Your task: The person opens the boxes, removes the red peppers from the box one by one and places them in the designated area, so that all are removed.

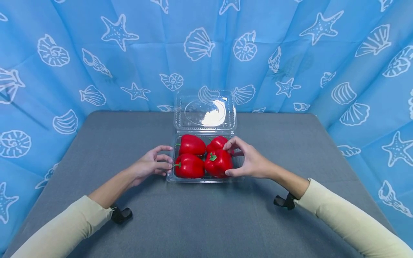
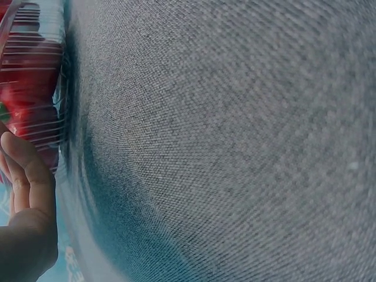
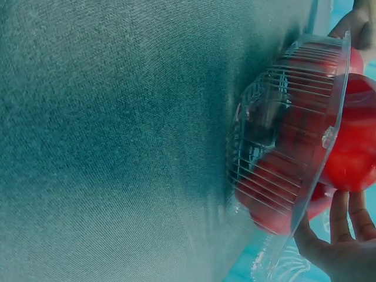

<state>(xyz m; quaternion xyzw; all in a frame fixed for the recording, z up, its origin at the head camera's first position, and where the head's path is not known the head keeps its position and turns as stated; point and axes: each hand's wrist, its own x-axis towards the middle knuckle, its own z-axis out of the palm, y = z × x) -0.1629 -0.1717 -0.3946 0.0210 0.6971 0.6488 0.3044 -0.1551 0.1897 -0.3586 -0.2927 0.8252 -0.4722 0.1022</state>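
The right hand (image 1: 246,159) grasps the near right pepper (image 1: 218,163) between thumb and fingers. That pepper is over the near right part of a clear box (image 1: 206,181) and rises above its rim; whether its base rests on the bottom is hidden. The left hand (image 1: 154,163) is released, its fingers loosely bent just beside the box's left wall; I cannot tell whether they touch it.

The pepper looks smooth and glossy, so probably firm, fairly light and a little slippery. The best hold is likely across its broad sides, leaving the small green stem alone. The three other peppers, far left (image 1: 192,145), near left (image 1: 189,166) and far right (image 1: 217,143), crowd it, so its outer right side offers the easiest access. The box seems thin and flexible; its ribbed wall would probably bow if squeezed, and the raised lid (image 1: 205,111) could swing.

The box lies midway between the side edges of the table (image 1: 155,215), nearer the far edge. The top is matt grey cloth, likely grippy. Behind it hangs a blue curtain (image 1: 193,21) printed with white shells and starfish.
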